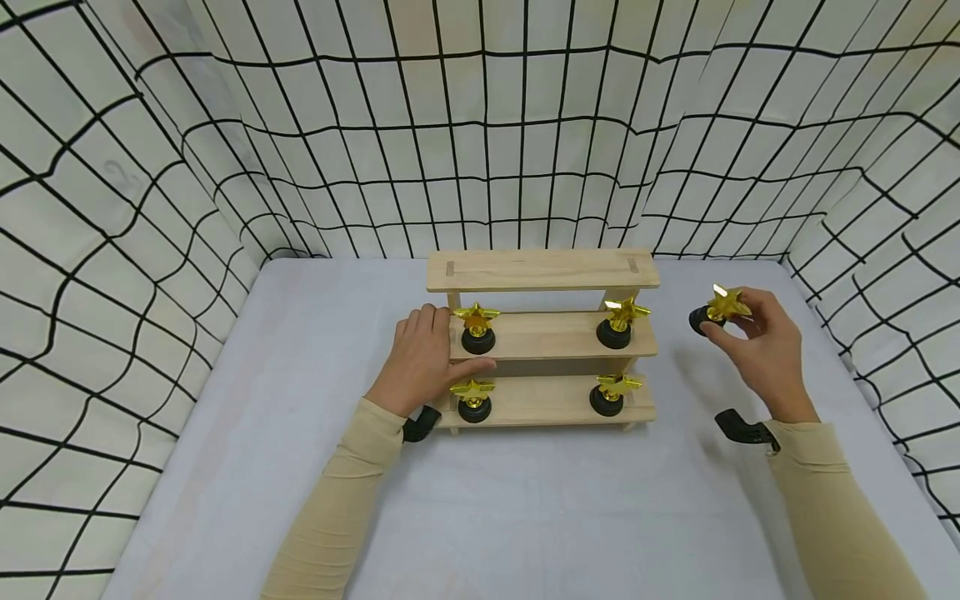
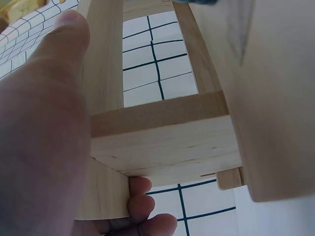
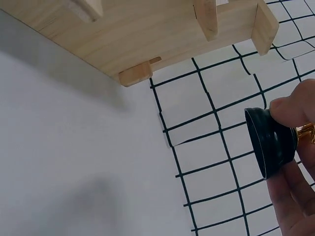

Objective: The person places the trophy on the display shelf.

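A three-tier wooden display shelf point(image 1: 540, 335) stands in the middle of the white table. My left hand point(image 1: 420, 358) grips its left end at the middle tier; in the left wrist view the thumb lies on one side of the wood and fingertips point(image 2: 141, 206) curl round another. To the right of the shelf, above the table, my right hand point(image 1: 771, 354) pinches a small gold star trophy point(image 1: 726, 302) by its black base point(image 3: 271, 140). The base tilts toward the left, its underside partly showing in the right wrist view.
Two star trophies, left point(image 1: 477, 340) and right point(image 1: 615, 336), stand on the middle tier. The lowest tier bears another pair, left point(image 1: 474, 408) and right point(image 1: 606, 404). The top tier point(image 1: 540, 271) is bare wood. White walls with black grid lines point(image 1: 487, 125) surround the table point(image 1: 525, 500).
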A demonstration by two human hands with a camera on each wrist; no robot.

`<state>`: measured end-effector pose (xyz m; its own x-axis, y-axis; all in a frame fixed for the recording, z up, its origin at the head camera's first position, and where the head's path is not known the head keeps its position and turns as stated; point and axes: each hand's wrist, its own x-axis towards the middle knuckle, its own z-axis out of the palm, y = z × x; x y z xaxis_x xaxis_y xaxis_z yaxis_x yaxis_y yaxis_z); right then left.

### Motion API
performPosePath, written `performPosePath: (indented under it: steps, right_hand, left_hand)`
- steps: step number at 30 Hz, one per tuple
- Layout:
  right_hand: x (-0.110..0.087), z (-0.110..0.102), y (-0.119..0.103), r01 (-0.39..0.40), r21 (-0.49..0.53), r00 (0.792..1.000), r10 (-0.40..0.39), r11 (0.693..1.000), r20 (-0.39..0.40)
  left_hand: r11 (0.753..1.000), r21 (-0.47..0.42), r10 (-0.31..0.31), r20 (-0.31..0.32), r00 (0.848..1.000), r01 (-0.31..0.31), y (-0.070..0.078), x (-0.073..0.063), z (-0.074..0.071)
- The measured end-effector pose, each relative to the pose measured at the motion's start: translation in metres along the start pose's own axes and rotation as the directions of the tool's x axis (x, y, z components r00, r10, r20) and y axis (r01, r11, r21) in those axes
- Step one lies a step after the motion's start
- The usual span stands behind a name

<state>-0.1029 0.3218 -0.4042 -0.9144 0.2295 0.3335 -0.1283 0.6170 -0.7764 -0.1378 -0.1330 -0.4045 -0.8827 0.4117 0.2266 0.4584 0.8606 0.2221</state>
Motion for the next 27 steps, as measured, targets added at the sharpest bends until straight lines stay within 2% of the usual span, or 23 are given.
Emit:
performPosePath:
  steps: [20, 27]
  right_hand:
    - [0.014, -0.012, -0.038, 0.157, 0.023, 0.986, -0.158, 0.987, 0.056]
    - [0.021, -0.016, -0.051, 0.167, 0.014, 0.983, -0.168, 0.986, 0.074]
  left_hand:
    - [1.0, 0.017, 0.012, -0.004, 1.0, -0.012, -0.001, 0.0, 0.0]
    - [1.0, 0.021, 0.016, -0.002, 1.0, -0.016, 0.0, 0.0, -0.001]
